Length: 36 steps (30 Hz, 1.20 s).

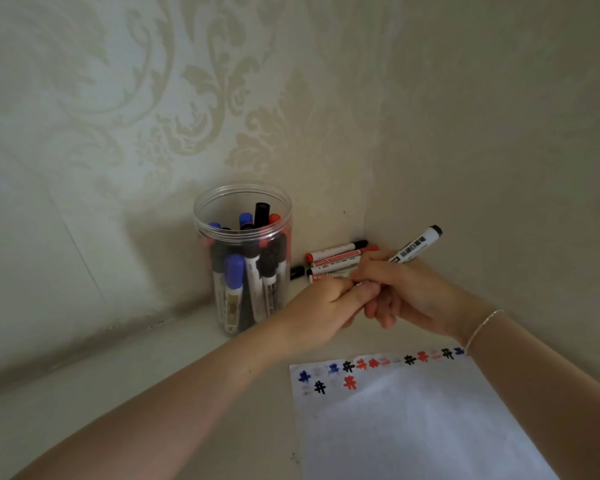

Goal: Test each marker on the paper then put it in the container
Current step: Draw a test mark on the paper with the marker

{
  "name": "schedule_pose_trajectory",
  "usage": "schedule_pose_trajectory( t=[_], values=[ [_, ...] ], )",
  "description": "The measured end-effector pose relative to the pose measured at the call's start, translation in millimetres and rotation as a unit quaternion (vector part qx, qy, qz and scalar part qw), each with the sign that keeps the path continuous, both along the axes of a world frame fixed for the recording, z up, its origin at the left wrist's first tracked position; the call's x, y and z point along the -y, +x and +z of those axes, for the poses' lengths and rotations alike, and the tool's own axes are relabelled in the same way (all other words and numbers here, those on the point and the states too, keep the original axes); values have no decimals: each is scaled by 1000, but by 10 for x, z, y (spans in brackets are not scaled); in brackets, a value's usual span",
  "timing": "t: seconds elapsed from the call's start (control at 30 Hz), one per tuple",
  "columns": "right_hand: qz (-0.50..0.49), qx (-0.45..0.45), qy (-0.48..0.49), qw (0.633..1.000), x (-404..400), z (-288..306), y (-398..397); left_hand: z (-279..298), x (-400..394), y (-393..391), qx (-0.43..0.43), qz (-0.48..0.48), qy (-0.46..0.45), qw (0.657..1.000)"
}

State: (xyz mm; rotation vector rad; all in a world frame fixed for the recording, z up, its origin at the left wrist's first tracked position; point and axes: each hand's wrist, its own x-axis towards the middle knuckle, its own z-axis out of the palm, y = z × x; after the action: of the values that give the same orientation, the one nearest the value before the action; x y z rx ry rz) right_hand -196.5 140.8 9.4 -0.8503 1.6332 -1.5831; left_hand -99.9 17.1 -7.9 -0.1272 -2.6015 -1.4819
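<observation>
Two patterned walls [222, 98] meet in a corner and hem the pale desk [153, 393], leaving open room only toward its near left. The white paper [413, 427] lies front right, rows of blue, black and red test marks along its far edge. The clear container [243, 258] stands in the corner, full of markers. Beside it lie loose markers [333, 259], their labels unreadable. Right hand [413, 292] grips a black-ended marker [418, 244]; left hand [326, 306] pinches its hidden lower end.

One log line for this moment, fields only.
right hand: holds marker | left hand: at its cap end | container: part-filled | paper: marked
</observation>
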Motion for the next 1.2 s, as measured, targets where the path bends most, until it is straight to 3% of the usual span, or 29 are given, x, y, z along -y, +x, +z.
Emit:
schedule_pose_trajectory(
  t=[0.13,0.23,0.3,0.4,0.53,0.6,0.8,0.9,1.03,1.2],
  values=[
    [36,-5,5,999,7,-25,-65,-82,-28,14,45,-35,141,988],
    [21,-7,3,1000,20,-57,-86,-77,-9,-19,88,-45,179,979],
    [-40,-9,-27,999,2,-59,-90,-94,18,-41,91,-25,135,986],
    [-181,-6,-57,982,-72,-89,-161,-227,86,-43,115,51,-38,991],
    [-282,51,-32,957,-141,-203,-186,-395,73,-1,39,103,-247,963],
    [-307,77,-20,948,-143,-263,-165,-436,38,-1,5,108,-307,946],
    [-319,94,30,943,-153,-333,-29,-458,65,109,-91,104,-277,951],
    [-303,122,22,945,-141,-321,42,-504,160,197,-58,12,-244,968],
    [-292,175,-78,937,-117,-312,163,-529,230,295,4,-42,-268,962],
    [-341,114,-67,931,-159,-377,344,-541,234,338,10,-63,-354,933]
  ],
)
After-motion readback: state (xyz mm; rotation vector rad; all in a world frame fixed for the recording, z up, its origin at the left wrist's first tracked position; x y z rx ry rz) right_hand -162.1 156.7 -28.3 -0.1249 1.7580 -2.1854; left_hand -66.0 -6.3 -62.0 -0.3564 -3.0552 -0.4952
